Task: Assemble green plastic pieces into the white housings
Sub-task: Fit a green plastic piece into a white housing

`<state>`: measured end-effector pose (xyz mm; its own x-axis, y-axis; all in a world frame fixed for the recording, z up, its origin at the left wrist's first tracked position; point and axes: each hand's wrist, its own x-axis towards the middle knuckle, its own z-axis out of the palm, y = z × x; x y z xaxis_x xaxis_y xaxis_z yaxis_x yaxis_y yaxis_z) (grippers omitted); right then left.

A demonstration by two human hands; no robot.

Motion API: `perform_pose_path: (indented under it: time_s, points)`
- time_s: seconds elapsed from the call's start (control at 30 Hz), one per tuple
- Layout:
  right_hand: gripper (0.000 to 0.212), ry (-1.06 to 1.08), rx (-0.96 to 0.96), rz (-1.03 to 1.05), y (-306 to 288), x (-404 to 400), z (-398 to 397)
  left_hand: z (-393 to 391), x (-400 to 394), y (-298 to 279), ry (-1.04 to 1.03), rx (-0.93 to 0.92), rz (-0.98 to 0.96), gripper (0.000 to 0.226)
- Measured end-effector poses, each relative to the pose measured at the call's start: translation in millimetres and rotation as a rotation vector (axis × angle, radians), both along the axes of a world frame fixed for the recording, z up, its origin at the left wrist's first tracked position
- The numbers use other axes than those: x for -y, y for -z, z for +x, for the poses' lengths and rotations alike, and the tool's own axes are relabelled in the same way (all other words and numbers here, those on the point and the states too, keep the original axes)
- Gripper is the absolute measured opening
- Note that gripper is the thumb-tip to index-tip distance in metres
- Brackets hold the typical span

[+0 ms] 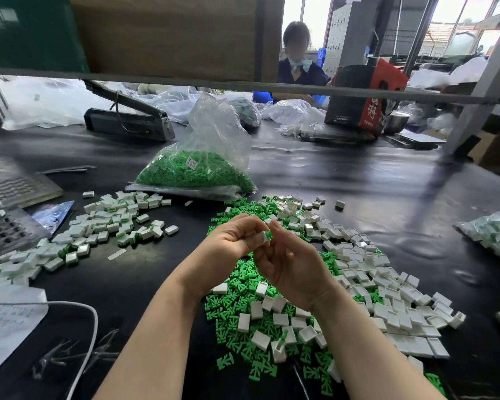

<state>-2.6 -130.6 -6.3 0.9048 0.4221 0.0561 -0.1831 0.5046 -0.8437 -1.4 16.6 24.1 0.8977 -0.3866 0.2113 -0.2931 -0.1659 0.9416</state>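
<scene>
My left hand [228,241] pinches a small white housing [263,237] above the black table. My right hand [286,261] meets it from the right and holds a green plastic piece [269,234] against the housing's open side. Under and beyond my hands lies a mixed heap of loose green pieces [237,307] and empty white housings [387,298]. To the left lies a pile of housings with green showing in them [110,223].
A clear bag of green pieces [197,168] stands behind the heaps. A heat sealer [127,119] sits at the back left, a red-black carton [364,96] at the back right. A bag of parts [494,229] lies at the right edge, a white cable [90,336] near left. A person sits opposite.
</scene>
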Motion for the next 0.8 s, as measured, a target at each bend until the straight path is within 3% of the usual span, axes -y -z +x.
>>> perform_pose_path:
  time_s: [0.3,0.8]
  points:
    - [0.035,-0.024,0.012,-0.025,-1.8,-1.4,-2.5,0.9,-1.2,1.5,-0.001,-0.009,0.005,0.010]
    - [0.026,0.074,-0.023,-0.023,-4.0,-4.7,-4.2,3.2,-1.2,4.2,0.011,-0.009,-0.002,0.009]
